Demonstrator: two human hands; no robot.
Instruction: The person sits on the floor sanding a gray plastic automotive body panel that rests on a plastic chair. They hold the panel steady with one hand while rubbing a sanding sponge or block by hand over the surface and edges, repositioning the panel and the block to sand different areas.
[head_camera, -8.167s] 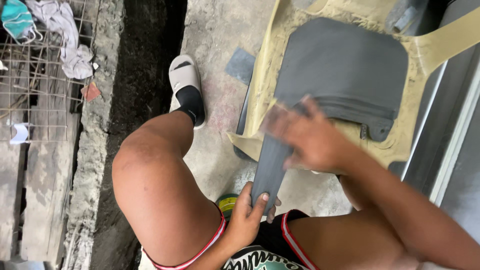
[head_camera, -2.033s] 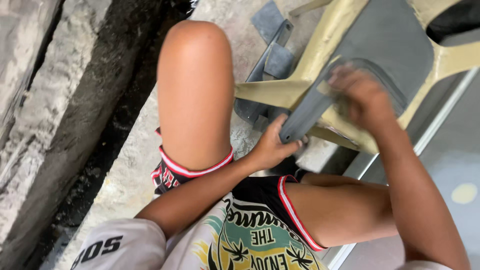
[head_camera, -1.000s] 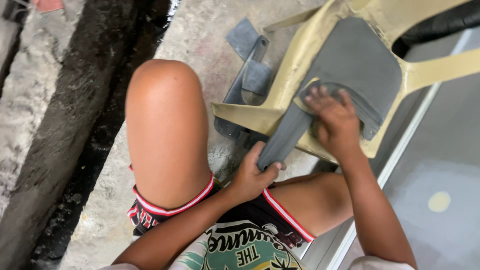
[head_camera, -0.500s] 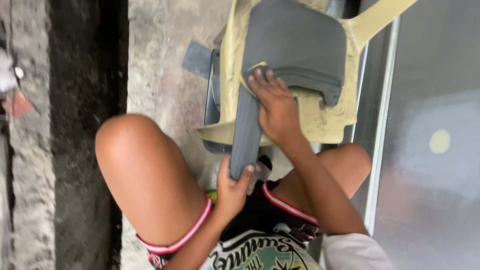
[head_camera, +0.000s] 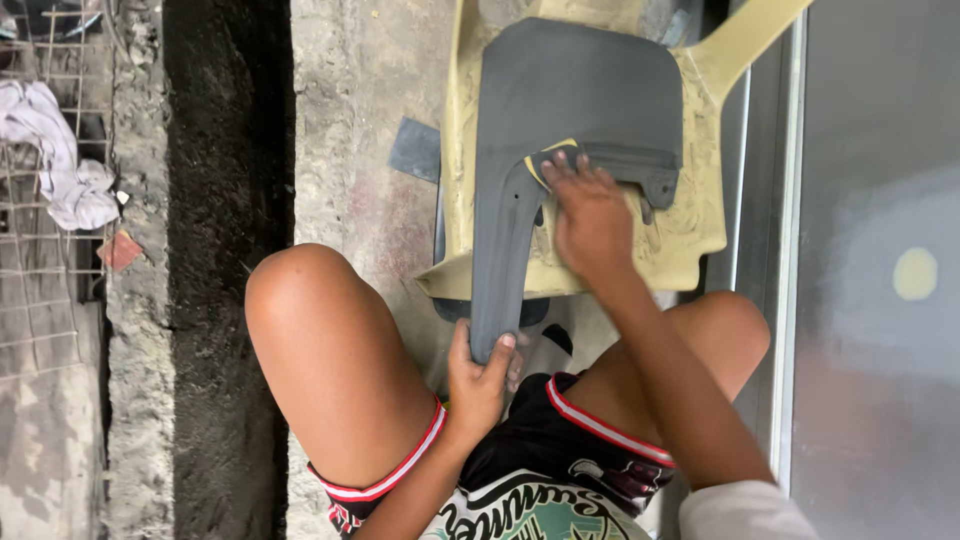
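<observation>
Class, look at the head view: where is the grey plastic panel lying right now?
The grey plastic panel lies upper centre on the yellow chair, its narrow end gripped by the left hand, with the right hand pressing on its middle.

- The grey panel (head_camera: 570, 100) looks like matt, smooth plastic.
- The yellowish chair (head_camera: 690, 235) under it is plastic, scuffed and dusty.
- The floor (head_camera: 350, 130) is rough, stained concrete.
- Far left, a wire mesh (head_camera: 45, 280) of metal carries a crumpled white cloth (head_camera: 60, 165).
</observation>
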